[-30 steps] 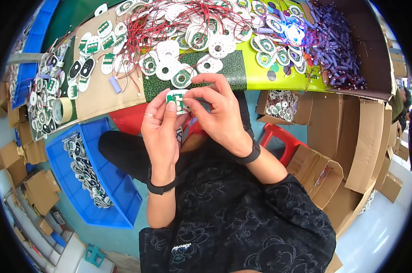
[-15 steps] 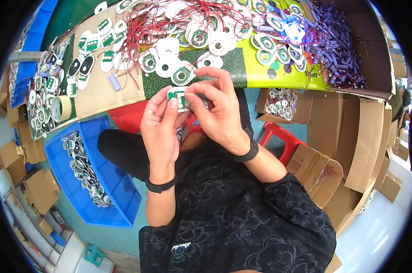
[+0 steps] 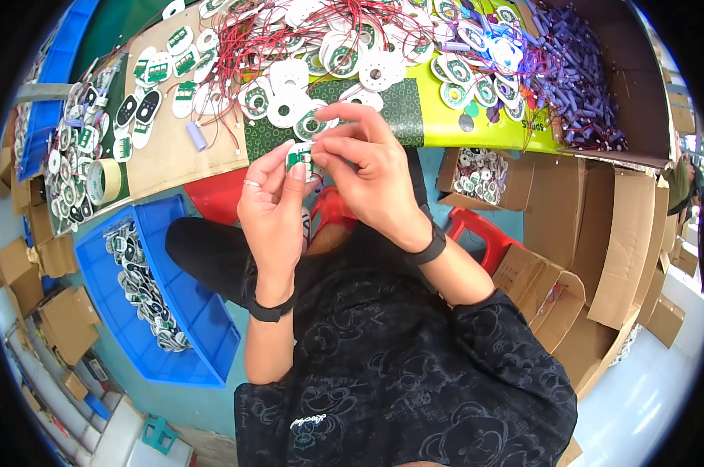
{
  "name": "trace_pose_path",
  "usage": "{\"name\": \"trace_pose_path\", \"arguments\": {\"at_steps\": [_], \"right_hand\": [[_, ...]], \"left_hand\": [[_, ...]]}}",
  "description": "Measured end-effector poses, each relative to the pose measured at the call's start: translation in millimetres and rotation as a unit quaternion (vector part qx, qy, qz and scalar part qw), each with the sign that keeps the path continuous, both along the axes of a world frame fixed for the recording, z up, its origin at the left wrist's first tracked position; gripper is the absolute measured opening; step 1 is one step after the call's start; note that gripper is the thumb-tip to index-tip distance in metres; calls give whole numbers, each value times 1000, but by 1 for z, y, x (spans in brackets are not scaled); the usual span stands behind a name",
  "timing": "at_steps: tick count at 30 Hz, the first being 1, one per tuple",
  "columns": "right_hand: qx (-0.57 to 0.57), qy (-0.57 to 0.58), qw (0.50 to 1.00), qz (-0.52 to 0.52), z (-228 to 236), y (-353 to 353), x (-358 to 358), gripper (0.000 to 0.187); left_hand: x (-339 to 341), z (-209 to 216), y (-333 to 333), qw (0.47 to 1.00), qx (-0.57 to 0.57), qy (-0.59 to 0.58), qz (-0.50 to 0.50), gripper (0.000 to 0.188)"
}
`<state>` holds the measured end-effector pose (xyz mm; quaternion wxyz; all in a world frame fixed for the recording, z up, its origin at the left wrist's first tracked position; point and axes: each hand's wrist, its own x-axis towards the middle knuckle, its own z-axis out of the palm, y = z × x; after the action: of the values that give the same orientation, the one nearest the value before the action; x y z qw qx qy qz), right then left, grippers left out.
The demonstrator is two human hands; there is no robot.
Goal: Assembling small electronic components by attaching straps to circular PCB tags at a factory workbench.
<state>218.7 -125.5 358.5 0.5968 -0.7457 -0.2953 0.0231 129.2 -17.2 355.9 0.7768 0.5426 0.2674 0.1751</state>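
Just in front of the table edge, my left hand (image 3: 274,206) pinches a small white plastic part with a green circuit board (image 3: 296,158) between thumb and fingers. My right hand (image 3: 373,187) comes in from the other side, its thumb and index finger closed at the right edge of the same part. The remaining right fingers are bent above it. Behind my fingertips on the table are round white discs with green ring boards (image 3: 309,124), one of them partly covered by my right hand.
Red wires (image 3: 247,50) tangle over the discs. Purple cylindrical cells (image 3: 577,86) fill a cardboard box at the right; one loose cell (image 3: 196,135) lies left of centre. A tape roll (image 3: 105,183) stands at the left edge. Below are a blue bin (image 3: 212,331) and a red stool (image 3: 484,233).
The part has turned and tilted slightly in my fingers. My right hand has shifted a little, its upper fingers rising and moving left. My left hand stays nearly in place.
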Motion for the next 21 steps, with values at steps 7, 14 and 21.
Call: {"name": "trace_pose_path", "arguments": {"at_steps": [7,14,21], "right_hand": [[29,-5,1000,3,-9,9,-4,11],[-6,27,995,99,5,-7,9,15],[70,62,995,41,6,-35,4,16]], "left_hand": [[2,0,8,1000,6,-3,20,31],[-2,23,25,995,57,76,19,34],[7,94,40,982,184,41,-17,32]]}}
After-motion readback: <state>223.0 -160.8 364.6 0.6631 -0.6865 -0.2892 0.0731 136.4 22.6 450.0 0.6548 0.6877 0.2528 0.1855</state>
